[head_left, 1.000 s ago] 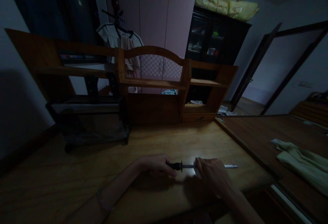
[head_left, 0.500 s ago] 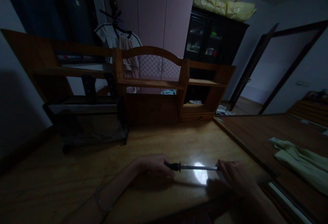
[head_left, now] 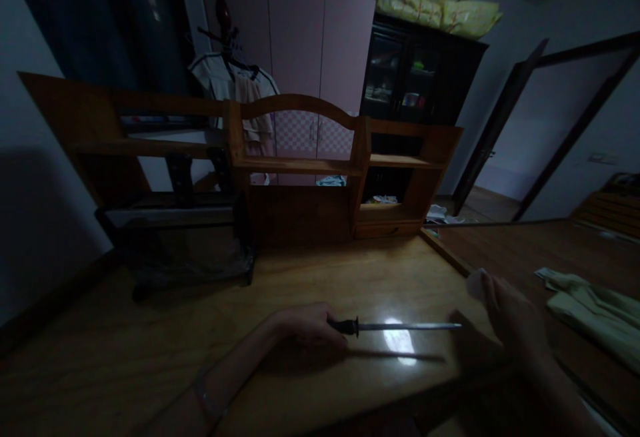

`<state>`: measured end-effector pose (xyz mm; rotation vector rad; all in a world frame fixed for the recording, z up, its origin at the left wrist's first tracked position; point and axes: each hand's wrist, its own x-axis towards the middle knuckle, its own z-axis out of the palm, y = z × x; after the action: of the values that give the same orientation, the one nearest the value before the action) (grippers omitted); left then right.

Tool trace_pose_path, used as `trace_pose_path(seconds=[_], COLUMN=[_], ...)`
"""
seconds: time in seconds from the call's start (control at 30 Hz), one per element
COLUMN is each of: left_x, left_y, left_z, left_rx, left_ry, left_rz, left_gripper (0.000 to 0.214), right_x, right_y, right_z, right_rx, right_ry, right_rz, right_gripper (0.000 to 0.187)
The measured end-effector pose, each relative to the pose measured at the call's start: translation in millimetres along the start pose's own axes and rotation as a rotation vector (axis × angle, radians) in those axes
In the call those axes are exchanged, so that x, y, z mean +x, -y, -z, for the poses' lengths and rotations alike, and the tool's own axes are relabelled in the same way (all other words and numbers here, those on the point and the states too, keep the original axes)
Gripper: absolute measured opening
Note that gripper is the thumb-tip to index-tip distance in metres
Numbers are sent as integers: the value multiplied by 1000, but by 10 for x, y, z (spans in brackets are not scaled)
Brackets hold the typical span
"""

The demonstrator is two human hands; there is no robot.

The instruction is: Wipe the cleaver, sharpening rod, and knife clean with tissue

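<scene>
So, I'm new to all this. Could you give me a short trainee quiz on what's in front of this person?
1. Which part of the honing rod does the left hand grip?
2. True or false: the right hand is touching the honing rod.
3. As seen here, where on the desk does the knife block stand: (a) left, (b) middle, (c) right?

Key:
1. Its black handle.
2. False; a gap shows between them.
3. a.
</scene>
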<state>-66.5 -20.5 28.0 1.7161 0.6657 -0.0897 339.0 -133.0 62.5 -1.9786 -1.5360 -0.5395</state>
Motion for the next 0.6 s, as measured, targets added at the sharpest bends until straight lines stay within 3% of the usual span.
trace_pose_path(seconds=[0.13, 0.23, 0.3, 0.43, 0.6], left_x=[-9, -15, -8, 3, -15], left_y=[1, -2, 14, 55, 15], left_z=[-6, -9, -3, 22, 13], left_rx=[-4, -21, -22, -41, -10], left_ry=[-24, -23, -38, -44, -3], left_rz=[-7, -4, -4, -25, -22], left_gripper=[36, 37, 36, 34, 38], right_x=[-47, -220, -351, -545, -630], right_y=[930, 1607, 1926, 2174, 2054], right_z=[-56, -109, -144, -212, -215], right_rx=[86, 123, 127, 64, 91], right_ry=[148, 272, 337, 396, 400], right_rz=[295, 419, 483, 520, 542], right_gripper=[31, 26, 22, 16, 27])
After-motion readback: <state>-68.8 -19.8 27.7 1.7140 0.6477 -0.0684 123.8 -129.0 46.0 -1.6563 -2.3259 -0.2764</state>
